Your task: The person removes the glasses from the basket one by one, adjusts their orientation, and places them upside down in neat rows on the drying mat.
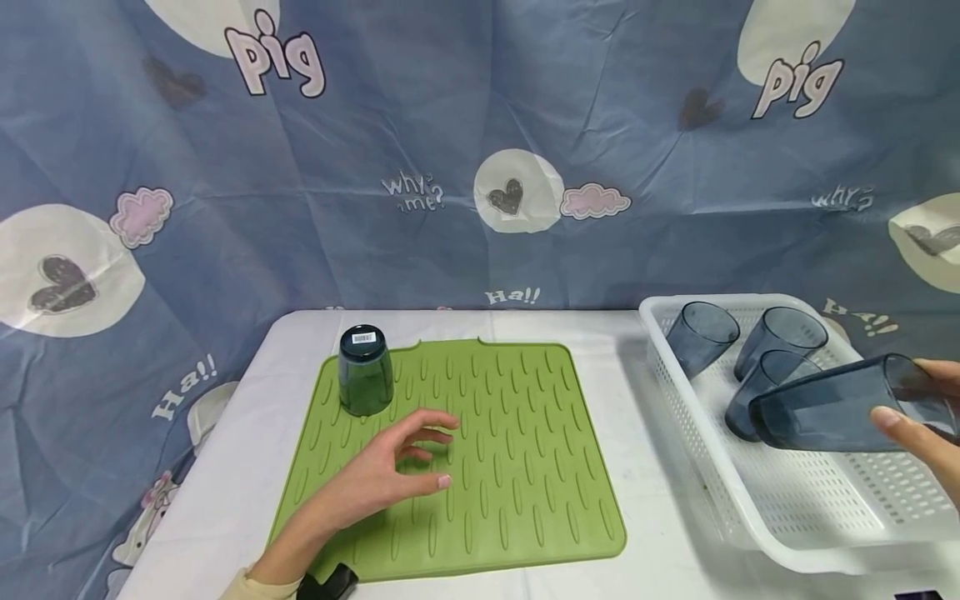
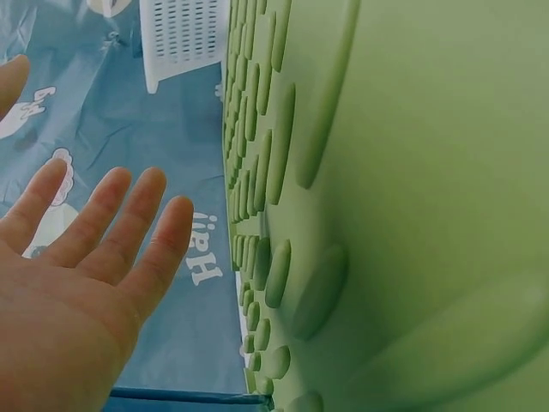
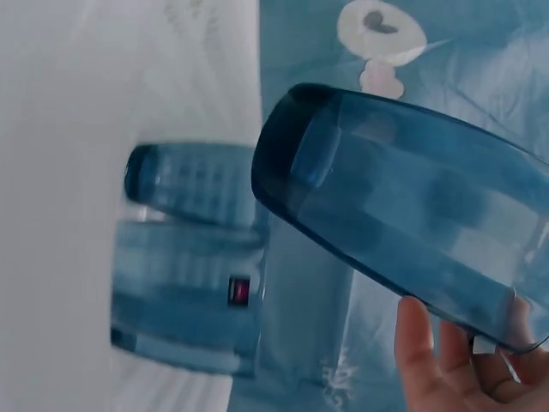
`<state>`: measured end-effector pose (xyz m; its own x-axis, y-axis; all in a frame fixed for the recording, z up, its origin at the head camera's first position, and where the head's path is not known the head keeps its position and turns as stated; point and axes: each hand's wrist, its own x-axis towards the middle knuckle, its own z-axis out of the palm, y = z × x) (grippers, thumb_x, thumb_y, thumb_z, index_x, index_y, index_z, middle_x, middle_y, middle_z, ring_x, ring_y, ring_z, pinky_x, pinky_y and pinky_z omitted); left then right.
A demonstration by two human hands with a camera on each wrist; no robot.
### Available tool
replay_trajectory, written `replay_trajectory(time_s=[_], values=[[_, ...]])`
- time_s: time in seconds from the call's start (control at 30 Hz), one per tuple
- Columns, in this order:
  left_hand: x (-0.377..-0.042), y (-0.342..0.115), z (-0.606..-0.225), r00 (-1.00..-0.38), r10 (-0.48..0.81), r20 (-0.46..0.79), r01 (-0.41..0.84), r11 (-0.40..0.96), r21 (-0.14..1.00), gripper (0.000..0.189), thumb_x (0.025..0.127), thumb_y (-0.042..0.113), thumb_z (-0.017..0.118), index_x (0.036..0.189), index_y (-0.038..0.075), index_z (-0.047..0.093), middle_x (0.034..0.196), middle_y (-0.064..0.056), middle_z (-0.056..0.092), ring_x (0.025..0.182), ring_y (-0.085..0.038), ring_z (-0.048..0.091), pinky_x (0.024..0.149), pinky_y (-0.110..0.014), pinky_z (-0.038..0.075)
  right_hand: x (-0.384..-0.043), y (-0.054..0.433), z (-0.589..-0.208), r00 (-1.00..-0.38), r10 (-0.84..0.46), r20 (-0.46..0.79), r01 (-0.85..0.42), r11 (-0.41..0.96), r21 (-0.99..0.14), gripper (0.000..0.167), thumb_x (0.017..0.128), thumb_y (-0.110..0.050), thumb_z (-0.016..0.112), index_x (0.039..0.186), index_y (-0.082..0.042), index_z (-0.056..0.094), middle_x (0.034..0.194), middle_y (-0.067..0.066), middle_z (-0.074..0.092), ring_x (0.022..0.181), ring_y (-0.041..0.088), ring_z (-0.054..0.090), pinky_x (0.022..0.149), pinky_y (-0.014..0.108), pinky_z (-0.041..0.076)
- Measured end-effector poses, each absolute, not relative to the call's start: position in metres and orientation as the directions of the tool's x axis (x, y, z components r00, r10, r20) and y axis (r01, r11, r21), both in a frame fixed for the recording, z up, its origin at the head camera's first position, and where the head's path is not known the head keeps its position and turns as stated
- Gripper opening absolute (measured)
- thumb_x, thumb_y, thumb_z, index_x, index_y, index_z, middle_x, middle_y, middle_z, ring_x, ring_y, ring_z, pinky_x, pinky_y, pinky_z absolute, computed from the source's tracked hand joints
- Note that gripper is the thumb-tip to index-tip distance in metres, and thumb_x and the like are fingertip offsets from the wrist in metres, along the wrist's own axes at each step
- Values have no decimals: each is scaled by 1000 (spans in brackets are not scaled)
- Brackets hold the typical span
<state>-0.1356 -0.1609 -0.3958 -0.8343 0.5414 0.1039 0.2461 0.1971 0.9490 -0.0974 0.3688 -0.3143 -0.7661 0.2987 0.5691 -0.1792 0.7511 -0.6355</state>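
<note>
Five tumblers of smoky blue plastic, catalogued by place. One stands upside down at the far left corner of the green ridged mat [image 1: 480, 467], barcode sticker on its upturned base — the inverted tumbler [image 1: 365, 371]. Three lie tilted in the far end of the white perforated basket [image 1: 757, 533] as the basket tumblers [image 1: 750, 350]. One, the held tumbler [image 1: 832, 414], is carried on its side above the basket.

Grip: right hand [image 1: 926, 429] wraps the held tumbler at one end, fingers curled round the wall; the other end points left toward the mat, well clear of the palm. Which end is the mouth I cannot tell. Left hand [image 1: 393, 471] holds nothing — fingers spread and relaxed, hovering low over the mat just in front of the inverted tumbler.

Handling note, as a judgement: lift clear of the basket rim, turn mouth-down, and set it flat between ridges beside the inverted tumbler, apart from it.
</note>
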Motion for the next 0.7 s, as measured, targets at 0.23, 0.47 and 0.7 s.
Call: replay_trajectory(time_s=[0.23, 0.47, 0.7], values=[[-136, -161, -397, -838, 539, 86, 227, 201, 953, 55, 88, 11, 75, 136, 24, 51, 139, -12, 51, 126, -33, 49, 103, -53, 42, -101, 355, -321, -770, 418, 482, -353, 351, -867, 62, 84, 28, 49, 132, -10, 58, 113, -7, 57, 105, 6, 48, 95, 8, 37], [-134, -160, -398, -838, 538, 86, 227, 203, 952, 54, 88, 12, 75, 134, 26, 52, 139, -11, 51, 126, -34, 50, 102, -54, 42, -106, 334, -321, -767, 475, 432, -525, -77, -847, 52, 80, 31, 47, 124, 6, 60, 109, 12, 58, 97, 18, 54, 72, 14, 55], [-136, -162, -398, -844, 528, 89, 233, 211, 949, 54, 87, 11, 75, 134, 26, 52, 138, -11, 52, 125, -33, 50, 102, -53, 43, -109, 312, -319, -791, 475, 385, -532, -223, -817, 51, 80, 27, 51, 128, 10, 55, 115, 17, 54, 99, 21, 57, 76, 22, 57]])
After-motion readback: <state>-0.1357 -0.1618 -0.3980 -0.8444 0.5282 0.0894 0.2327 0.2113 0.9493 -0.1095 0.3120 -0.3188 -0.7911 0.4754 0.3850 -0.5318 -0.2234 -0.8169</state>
